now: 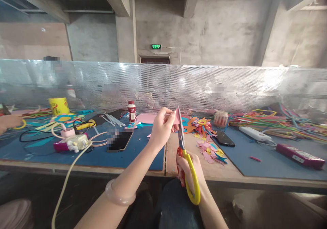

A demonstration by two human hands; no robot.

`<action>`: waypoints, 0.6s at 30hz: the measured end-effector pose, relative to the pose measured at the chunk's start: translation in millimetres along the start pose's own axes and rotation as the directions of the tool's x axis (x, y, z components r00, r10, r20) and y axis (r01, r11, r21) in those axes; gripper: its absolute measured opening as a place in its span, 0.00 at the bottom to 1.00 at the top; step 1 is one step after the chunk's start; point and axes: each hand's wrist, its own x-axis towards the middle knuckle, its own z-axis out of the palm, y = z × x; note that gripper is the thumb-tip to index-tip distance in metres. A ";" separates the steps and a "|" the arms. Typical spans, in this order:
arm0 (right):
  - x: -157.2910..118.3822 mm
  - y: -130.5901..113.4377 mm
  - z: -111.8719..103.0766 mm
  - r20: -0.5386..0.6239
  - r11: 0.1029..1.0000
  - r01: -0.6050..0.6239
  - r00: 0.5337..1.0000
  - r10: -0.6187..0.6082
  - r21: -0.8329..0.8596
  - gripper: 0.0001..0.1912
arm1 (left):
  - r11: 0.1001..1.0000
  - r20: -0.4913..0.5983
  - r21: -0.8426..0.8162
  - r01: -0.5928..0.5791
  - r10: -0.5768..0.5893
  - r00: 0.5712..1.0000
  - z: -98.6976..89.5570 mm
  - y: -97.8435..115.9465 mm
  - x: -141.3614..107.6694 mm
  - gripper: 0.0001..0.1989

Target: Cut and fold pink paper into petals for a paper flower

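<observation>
My left hand (163, 125) pinches a small piece of pink paper (176, 117) above the table's middle. Around the handles of a pair of scissors (191, 178), one yellow and one red, my right hand (190, 166) is closed. The scissors point up and away from me, their blades (181, 128) at the right edge of the pink paper. Pink paper scraps (207, 151) lie on the wood to the right. Behind them sits an orange and multicoloured paper flower (201, 124). A longer pink sheet (146, 118) lies behind my left hand.
Two phones (122, 140) (224, 138) flank my hands. A red-capped bottle (132, 111), yellow tape roll (59, 106) and power strip with cables (74, 143) are left. At right are a jar (221, 119), coloured strips (268, 121) and a purple box (300, 156). Another person's hand (10, 123) is far left.
</observation>
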 end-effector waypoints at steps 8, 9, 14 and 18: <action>4.3 5.3 -4.3 -0.020 0.999 -0.041 0.999 0.041 0.021 0.13 | 0.999 0.017 -0.025 0.032 -0.032 0.999 9.0 -12.5 12.4 0.08; 6.7 5.1 -5.2 -0.032 0.998 -0.051 0.998 0.053 0.041 0.14 | 0.999 0.029 -0.026 0.041 -0.040 0.999 10.8 -16.0 16.6 0.08; 23.2 -4.7 -17.0 0.016 0.955 -0.178 0.984 0.180 0.235 0.14 | 0.991 -0.039 -0.058 0.123 -0.125 0.991 9.2 -42.3 34.3 0.09; 31.1 -18.7 -41.7 0.085 0.932 -0.156 0.987 0.135 0.327 0.14 | 0.964 -0.124 -0.086 0.250 -0.260 0.958 -12.3 -70.0 27.0 0.11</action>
